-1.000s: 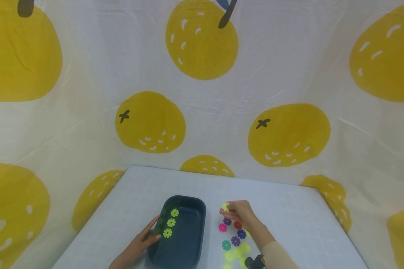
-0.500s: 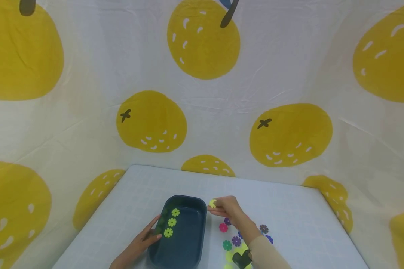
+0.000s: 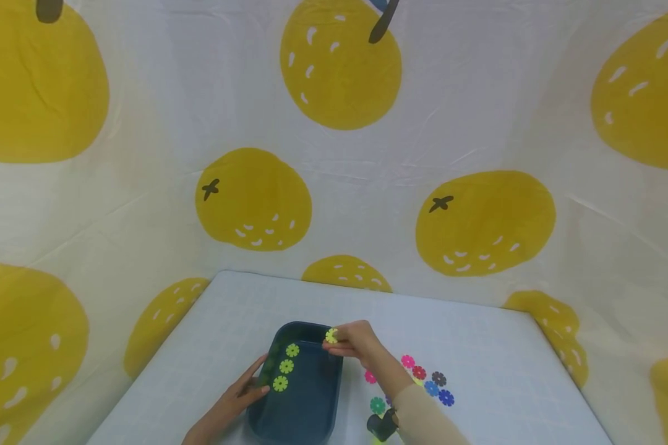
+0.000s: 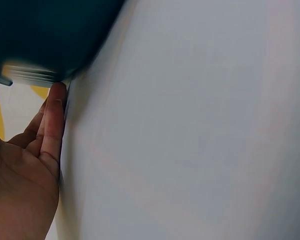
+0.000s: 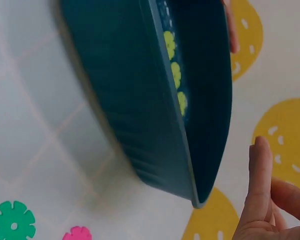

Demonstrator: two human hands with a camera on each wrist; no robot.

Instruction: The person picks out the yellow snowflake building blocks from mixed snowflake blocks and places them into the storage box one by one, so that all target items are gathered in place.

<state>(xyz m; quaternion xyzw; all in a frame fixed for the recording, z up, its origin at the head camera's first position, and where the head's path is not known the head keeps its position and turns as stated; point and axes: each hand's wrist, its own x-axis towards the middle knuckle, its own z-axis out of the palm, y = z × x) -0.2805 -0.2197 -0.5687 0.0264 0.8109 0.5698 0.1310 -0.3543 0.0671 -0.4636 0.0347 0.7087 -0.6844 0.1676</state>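
Yellow-green flower disc [image 3: 331, 335] pinched in the right hand [image 3: 354, 341] hangs at the far right corner of a dark teal tray [image 3: 306, 414], its exact height hard to judge. The left hand [image 3: 238, 395] grips the tray's left side, beside three matching discs [image 3: 286, 366] inside; multicoloured discs [image 3: 432, 388] dot the white counter [image 3: 512, 377].
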